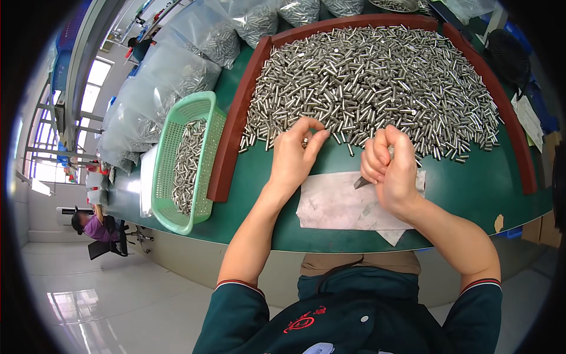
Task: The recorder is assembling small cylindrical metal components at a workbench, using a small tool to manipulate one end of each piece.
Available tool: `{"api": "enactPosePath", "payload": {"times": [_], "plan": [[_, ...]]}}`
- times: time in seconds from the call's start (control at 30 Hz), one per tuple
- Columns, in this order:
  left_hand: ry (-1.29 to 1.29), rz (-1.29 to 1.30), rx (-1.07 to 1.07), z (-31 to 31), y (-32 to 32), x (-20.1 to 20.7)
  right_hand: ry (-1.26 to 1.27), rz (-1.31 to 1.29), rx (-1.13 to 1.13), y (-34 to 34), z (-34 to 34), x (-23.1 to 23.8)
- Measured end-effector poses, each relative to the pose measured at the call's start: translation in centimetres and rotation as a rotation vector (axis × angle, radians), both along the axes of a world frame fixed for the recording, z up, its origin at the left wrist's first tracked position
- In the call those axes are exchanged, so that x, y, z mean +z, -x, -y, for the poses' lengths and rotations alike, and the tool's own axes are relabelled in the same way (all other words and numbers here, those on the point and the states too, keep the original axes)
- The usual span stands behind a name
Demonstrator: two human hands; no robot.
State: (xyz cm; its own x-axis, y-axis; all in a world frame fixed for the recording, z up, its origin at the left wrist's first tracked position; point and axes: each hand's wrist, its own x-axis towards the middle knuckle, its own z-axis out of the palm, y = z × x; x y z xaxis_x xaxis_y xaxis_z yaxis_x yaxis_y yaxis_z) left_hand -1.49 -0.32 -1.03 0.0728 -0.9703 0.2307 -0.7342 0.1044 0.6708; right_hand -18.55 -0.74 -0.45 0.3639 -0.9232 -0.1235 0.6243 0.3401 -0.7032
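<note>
Smooth green tabletop (259, 171), heaped metal cylinders (365, 82); left fingers (309, 123) round shiny metal (305, 142), right fingers (372, 162) round a tool (361, 183) (dark, pointed).

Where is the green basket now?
In the head view, the green perforated basket is left of the left hand, between the clear plastic bags and the red-brown rail.

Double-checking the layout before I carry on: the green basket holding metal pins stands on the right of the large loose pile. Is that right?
No, the side is wrong: the head view shows the green basket holding metal pins on the left of the large loose pile.
</note>
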Motion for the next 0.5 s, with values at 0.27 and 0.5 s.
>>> {"api": "enactPosePath", "payload": {"times": [0.27, 0.5], "plan": [[-0.029, 0.138, 0.017, 0.2, 0.9, -0.5, 0.003, -0.001, -0.003, -0.1, 0.0, 0.1], [-0.550, -1.506, -0.165, 0.1, -1.6, 0.5, -0.010, 0.015, 0.011, 0.0, -0.1, 0.0]]}}
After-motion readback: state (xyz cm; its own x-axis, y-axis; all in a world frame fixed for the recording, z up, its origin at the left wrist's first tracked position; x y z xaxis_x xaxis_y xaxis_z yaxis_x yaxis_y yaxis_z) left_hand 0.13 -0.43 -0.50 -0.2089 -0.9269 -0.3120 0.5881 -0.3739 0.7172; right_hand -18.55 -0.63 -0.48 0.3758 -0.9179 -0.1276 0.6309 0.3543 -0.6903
